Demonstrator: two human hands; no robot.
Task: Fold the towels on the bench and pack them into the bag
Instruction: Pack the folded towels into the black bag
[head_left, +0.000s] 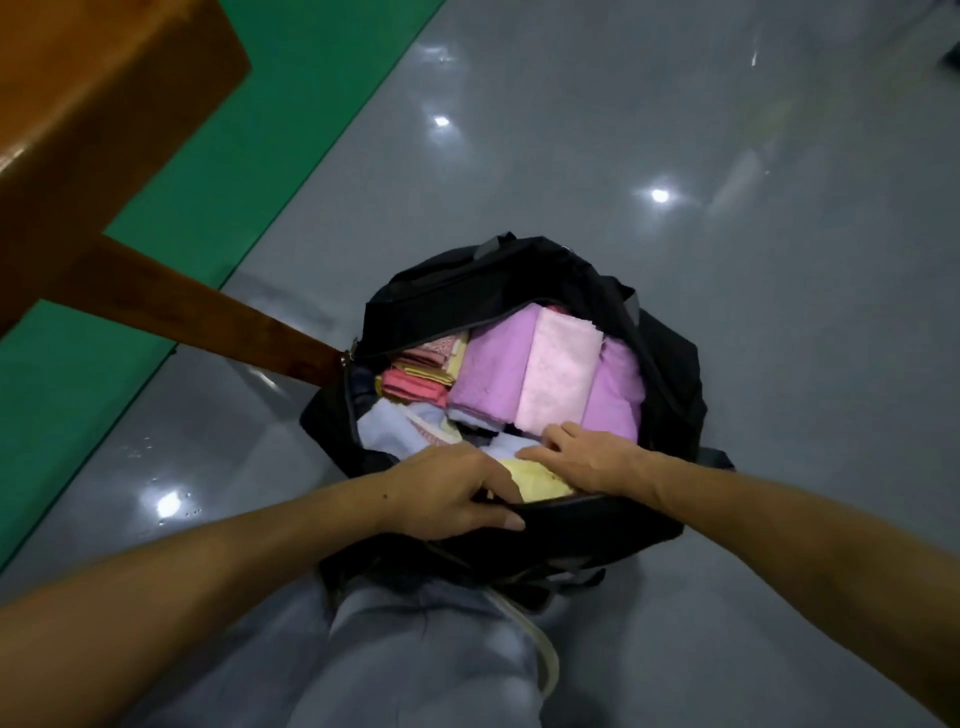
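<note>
Standing open on the grey floor (675, 260), the black bag (447, 296) sits just right of a brown wooden leg (208, 312) that runs down from the tabletop (88, 104) at the far left. Folded towels fill it: two purple ones (493, 369) with a pale pink one (561, 374) between them on the far right side, a stack of red and yellow ones (421, 374) on the left, and a light blue one (384, 426) nearer. A yellow towel (540, 480) lies at the near edge, between the two hands. The left hand (447, 493) grips the bag's near rim, thumb outside on the black fabric and fingers curled over the edge into the opening. The right hand (587, 457) lies flat on the towels, fingers straight and spread, touching the yellow one and reaching toward the pink. A green strip (234, 156) of flooring runs along the left. Grey trousers (415, 649) show at the near bottom.
</note>
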